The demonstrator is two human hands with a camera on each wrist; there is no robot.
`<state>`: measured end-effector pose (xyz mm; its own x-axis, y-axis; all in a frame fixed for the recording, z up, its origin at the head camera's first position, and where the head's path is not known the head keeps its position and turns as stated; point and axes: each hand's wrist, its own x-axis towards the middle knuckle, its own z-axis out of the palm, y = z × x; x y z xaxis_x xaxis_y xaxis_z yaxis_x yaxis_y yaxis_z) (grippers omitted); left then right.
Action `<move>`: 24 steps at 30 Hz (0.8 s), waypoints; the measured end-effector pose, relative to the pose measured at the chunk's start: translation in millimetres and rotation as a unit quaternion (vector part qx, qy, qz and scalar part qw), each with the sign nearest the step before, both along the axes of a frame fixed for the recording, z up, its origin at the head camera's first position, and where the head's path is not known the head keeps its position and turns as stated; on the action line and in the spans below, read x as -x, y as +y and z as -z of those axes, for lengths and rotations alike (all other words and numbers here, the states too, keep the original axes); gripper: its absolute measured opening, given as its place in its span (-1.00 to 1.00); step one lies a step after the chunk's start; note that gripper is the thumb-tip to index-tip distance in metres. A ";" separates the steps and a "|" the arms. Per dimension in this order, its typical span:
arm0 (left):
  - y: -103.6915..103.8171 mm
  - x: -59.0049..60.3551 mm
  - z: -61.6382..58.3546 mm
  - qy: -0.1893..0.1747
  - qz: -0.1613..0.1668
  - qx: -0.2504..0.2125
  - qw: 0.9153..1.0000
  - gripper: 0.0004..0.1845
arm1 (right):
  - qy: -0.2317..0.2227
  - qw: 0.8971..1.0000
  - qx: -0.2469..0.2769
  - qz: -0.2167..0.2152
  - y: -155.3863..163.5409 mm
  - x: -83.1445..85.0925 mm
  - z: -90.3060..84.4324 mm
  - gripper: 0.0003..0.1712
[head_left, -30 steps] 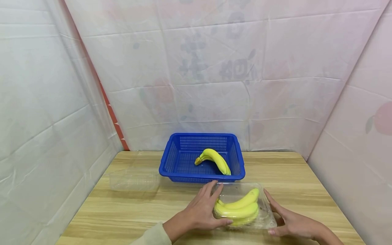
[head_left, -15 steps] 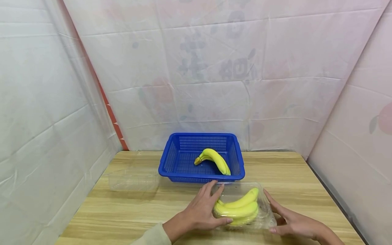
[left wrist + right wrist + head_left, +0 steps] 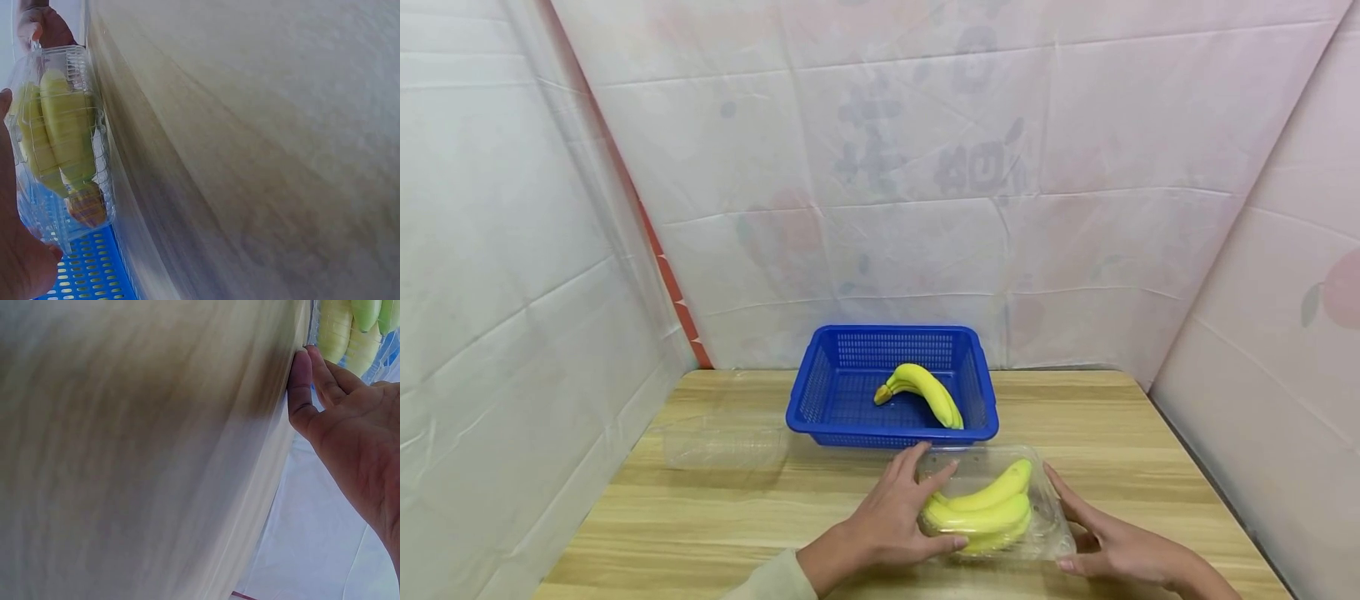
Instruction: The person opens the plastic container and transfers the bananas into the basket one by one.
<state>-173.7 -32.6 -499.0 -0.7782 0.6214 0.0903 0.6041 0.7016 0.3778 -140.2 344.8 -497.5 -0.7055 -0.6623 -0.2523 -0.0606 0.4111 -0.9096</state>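
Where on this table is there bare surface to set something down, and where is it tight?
Bare wood lies right of the blue basket, out to the table edge, and along the near-left front. Crowded: the near centre, where the left hand and right hand flank the clear box of bananas. Another clear container sits left of the basket.

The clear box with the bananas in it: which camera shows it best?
The head view: the whole clear box sits between both hands on the table. The left wrist view shows it close but sideways and cut off. The right wrist view catches only an edge with banana tips.
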 end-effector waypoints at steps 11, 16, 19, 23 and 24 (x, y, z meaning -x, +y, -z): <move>0.9 1.0 3.1 0.002 0.004 -0.009 1.000 -0.06 | 0.020 1.000 -0.005 0.001 -2.9 0.3 2.7 0.29; 0.9 0.8 2.9 0.002 0.007 -0.009 1.000 -0.06 | 0.021 1.000 -0.012 0.001 -3.4 0.1 2.7 0.29; 1.4 0.3 1.4 0.010 0.008 -0.004 1.000 -0.05 | 0.028 0.999 -0.022 0.004 -3.4 0.2 3.1 0.29; 3.8 -1.0 -2.2 0.025 0.007 0.009 1.000 -0.04 | 0.022 0.999 -0.026 0.010 -3.2 0.3 3.4 0.29; 4.9 -1.5 -3.0 0.025 0.006 0.013 1.000 -0.03 | 0.020 0.999 -0.026 0.010 -3.1 0.3 3.6 0.29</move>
